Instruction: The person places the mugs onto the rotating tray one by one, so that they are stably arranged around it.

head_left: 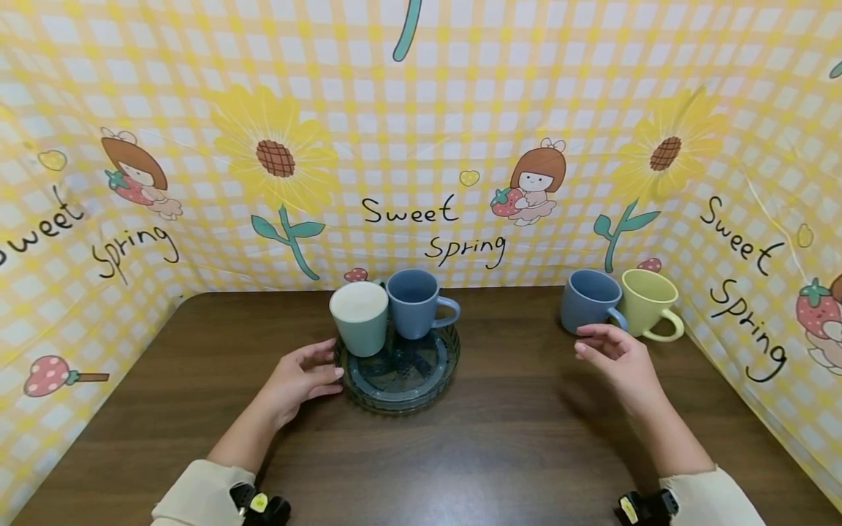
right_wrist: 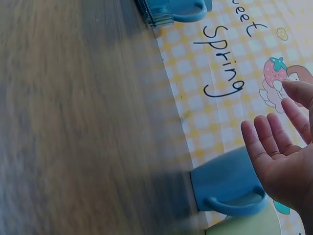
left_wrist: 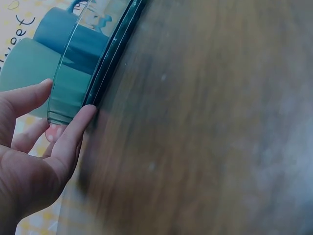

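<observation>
In the centre of the head view stands a round dark-green glass tray with a ribbed rim (head_left: 439, 372), and on it a pale green ceramic cup with a cream inside (head_left: 359, 318) and a grey-blue ceramic mug with a handle (head_left: 416, 303), close beside each other. The left hand (head_left: 301, 378) lies at the left edge of this tray; its fingers (left_wrist: 73, 132) are nearly straight and touch the rim, not curled around it, so it holds nothing firmly. The right hand (head_left: 618, 358) hovers in the right part of the frame, relaxed and spread, gripping nothing, just in front of a second grey-blue ceramic mug (head_left: 588, 300), which stands next to a light yellow ceramic mug (head_left: 647, 302). To do this step well, I think the right hand should take the blue mug by the body or the handle with a firm wrap, because the glaze looks smooth and could slip, while the left hand steadies the tray. The dark brown wooden table (head_left: 500, 453) looks matte with fine grain.
</observation>
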